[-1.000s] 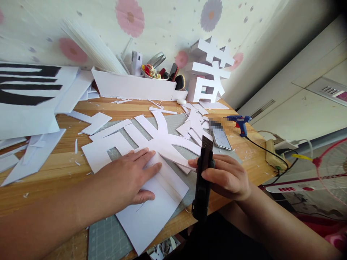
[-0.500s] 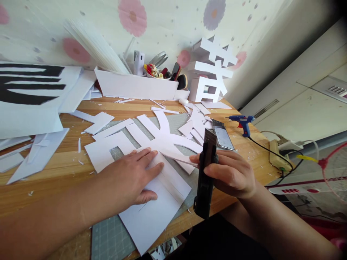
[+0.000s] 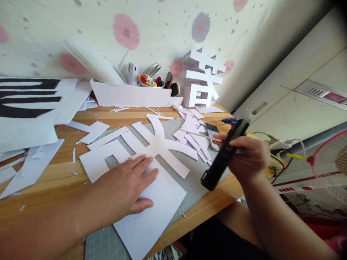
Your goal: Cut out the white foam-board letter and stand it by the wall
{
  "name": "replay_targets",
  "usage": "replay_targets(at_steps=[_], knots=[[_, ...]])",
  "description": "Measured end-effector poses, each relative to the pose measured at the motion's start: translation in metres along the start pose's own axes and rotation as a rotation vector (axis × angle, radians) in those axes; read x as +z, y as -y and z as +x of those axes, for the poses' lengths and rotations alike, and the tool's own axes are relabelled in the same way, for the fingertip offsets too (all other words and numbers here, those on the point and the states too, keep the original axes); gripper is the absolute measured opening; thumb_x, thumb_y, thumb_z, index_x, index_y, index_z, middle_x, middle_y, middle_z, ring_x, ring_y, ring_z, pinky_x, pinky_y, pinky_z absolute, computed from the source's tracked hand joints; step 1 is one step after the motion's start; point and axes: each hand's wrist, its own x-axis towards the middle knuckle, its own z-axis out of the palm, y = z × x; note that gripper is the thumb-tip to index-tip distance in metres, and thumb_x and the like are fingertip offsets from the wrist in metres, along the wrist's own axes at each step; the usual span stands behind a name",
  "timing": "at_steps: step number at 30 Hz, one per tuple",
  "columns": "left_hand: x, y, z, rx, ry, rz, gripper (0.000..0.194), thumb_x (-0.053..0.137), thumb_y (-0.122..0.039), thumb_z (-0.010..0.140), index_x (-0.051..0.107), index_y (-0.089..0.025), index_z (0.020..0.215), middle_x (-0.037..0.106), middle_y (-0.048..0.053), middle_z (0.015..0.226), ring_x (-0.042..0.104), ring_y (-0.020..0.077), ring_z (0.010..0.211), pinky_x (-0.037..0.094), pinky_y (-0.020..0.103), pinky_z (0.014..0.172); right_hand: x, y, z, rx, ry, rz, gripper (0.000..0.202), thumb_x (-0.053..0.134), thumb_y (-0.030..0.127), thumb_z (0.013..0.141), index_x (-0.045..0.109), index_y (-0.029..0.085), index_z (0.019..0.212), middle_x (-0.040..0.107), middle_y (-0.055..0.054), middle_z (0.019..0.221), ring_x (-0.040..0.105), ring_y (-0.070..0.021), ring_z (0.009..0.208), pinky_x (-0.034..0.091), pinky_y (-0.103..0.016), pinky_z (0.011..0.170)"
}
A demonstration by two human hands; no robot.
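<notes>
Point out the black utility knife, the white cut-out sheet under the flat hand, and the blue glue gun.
black utility knife [image 3: 222,157], head view, middle of its black body, held in the right hand [image 3: 249,159].
white cut-out sheet [image 3: 162,193], head view, bare white area right of the left hand [image 3: 127,186].
blue glue gun [image 3: 228,121], head view, visible blue body.
</notes>
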Motion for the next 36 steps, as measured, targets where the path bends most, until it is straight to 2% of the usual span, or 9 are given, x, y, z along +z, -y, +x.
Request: replay_targets(at_steps=[3, 5, 9, 11, 16, 23, 28, 31, 36], knots=[[0.003, 0.001, -0.001, -0.018, -0.043, 0.012, 0.062, 0.084, -0.053, 0.077, 0.070, -0.018, 0.126, 0.063, 0.026, 0.140, 0.064, 0.0456, 0.126, 0.060, 0.055, 0.095, 0.015, -0.011, 0.005, -0.141, -0.115, -0.135, 0.021, 0.074, 0.014, 0.087, 0.058, 0.025, 0.095, 0.083, -0.002, 0.087, 0.081, -0.0225, 0.074, 0.063, -0.029, 0.060], [0.005, 0.002, -0.002, -0.018, -0.084, 0.024, 0.064, 0.086, -0.055, 0.074, 0.071, -0.020, 0.126, 0.064, 0.023, 0.140, 0.064, 0.0448, 0.125, 0.061, 0.055, 0.092, 0.018, -0.019, 0.006, -0.139, -0.072, -0.215, 0.018, 0.070, 0.013, 0.088, 0.058, 0.025, 0.095, 0.083, -0.002, 0.087, 0.081, -0.0210, 0.073, 0.062, -0.028, 0.061], [0.007, 0.003, -0.002, -0.012, -0.121, 0.033, 0.072, 0.090, -0.053, 0.069, 0.068, -0.022, 0.130, 0.061, 0.020, 0.145, 0.063, 0.0442, 0.125, 0.061, 0.052, 0.087, 0.014, -0.030, 0.003, 0.110, 0.084, -0.348, 0.019, 0.064, 0.015, 0.085, 0.057, 0.025, 0.099, 0.082, -0.005, 0.093, 0.080, -0.0240, 0.076, 0.060, -0.032, 0.063], [0.007, 0.004, -0.001, -0.035, -0.104, 0.016, 0.071, 0.088, -0.054, 0.071, 0.066, -0.023, 0.132, 0.060, 0.017, 0.147, 0.062, 0.0429, 0.125, 0.060, 0.050, 0.086, 0.012, -0.031, 0.001, 0.227, 0.075, -0.338, 0.023, 0.066, 0.018, 0.083, 0.055, 0.025, 0.102, 0.082, -0.007, 0.098, 0.078, -0.0241, 0.074, 0.059, -0.033, 0.061], [0.007, 0.003, 0.006, -0.099, -0.045, -0.001, 0.076, 0.086, -0.062, 0.070, 0.063, -0.028, 0.135, 0.058, 0.010, 0.150, 0.060, 0.0406, 0.124, 0.054, 0.053, 0.088, 0.025, -0.011, 0.002, 0.328, -0.095, 0.053, 0.034, 0.071, 0.030, 0.087, 0.045, 0.028, 0.108, 0.077, -0.006, 0.101, 0.077, -0.0224, 0.084, 0.060, -0.033, 0.067], [-0.011, -0.009, 0.019, -0.162, 0.050, 0.002, 0.055, 0.080, -0.052, 0.080, 0.066, -0.025, 0.125, 0.060, 0.006, 0.149, 0.058, 0.0386, 0.120, 0.053, 0.054, 0.091, 0.066, 0.035, 0.001, 0.275, 0.445, 0.420, 0.032, 0.068, 0.021, 0.090, 0.043, 0.027, 0.110, 0.074, -0.007, 0.105, 0.075, -0.0211, 0.088, 0.061, -0.037, 0.076], [-0.004, -0.011, 0.021, -0.146, 0.025, -0.031, 0.068, 0.084, -0.064, 0.071, 0.068, -0.022, 0.122, 0.063, 0.009, 0.144, 0.057, 0.0398, 0.123, 0.051, 0.057, 0.100, 0.077, 0.046, -0.001, 0.297, 0.590, 0.457, 0.033, 0.068, 0.017, 0.088, 0.043, 0.027, 0.107, 0.074, -0.006, 0.104, 0.073, -0.0203, 0.085, 0.059, -0.035, 0.075], [0.007, -0.008, 0.017, -0.131, -0.041, -0.043, 0.071, 0.086, -0.062, 0.071, 0.067, -0.019, 0.124, 0.064, 0.011, 0.143, 0.055, 0.0402, 0.125, 0.050, 0.056, 0.102, 0.077, 0.045, -0.001, 0.269, 0.585, 0.486, 0.031, 0.068, 0.020, 0.088, 0.044, 0.027, 0.106, 0.073, -0.006, 0.101, 0.073, -0.0210, 0.086, 0.058, -0.035, 0.076], [0.014, 0.001, 0.011, -0.091, -0.129, -0.079, 0.064, 0.083, -0.050, 0.081, 0.063, -0.015, 0.131, 0.064, 0.012, 0.142, 0.055, 0.0356, 0.126, 0.050, 0.050, 0.104, 0.075, 0.044, 0.001, 0.380, 0.379, 0.819, 0.040, 0.074, 0.030, 0.089, 0.038, 0.029, 0.108, 0.070, 0.000, 0.087, 0.072, -0.0171, 0.075, 0.057, -0.031, 0.070]])
